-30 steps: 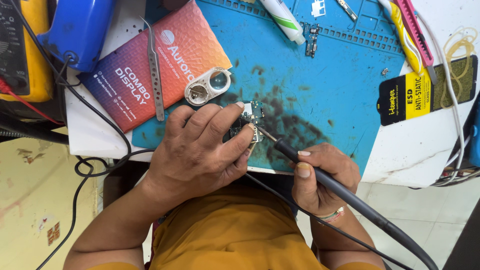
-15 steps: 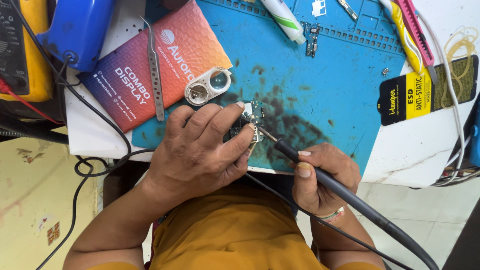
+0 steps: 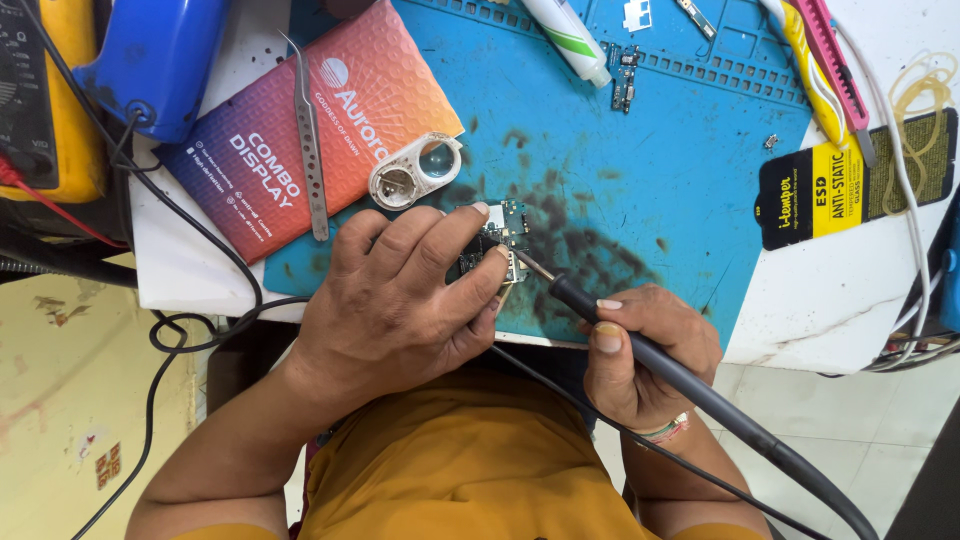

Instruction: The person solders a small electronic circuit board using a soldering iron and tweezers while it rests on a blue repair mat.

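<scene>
Closed around the dark handle of the soldering iron (image 3: 690,390), the right hand (image 3: 645,350) holds it like a pen, tip angled left and far onto the small circuit board (image 3: 497,243). The left hand (image 3: 400,300) pins that board with its fingertips, grip closed on it, near the near edge of the blue work mat (image 3: 680,190).

For a clean joint, the tip should rest only on the intended pad, with the left fingertips kept back from the hot tip just beside them.

Open mat lies to the far right of the board. A loupe (image 3: 415,172) sits just beyond the left fingers; tweezers (image 3: 308,140) lie on a printed box (image 3: 250,170) to the left. The iron's cable (image 3: 600,420) trails over the surface edge toward the person, so right-hand movement is limited on the near side.
</scene>
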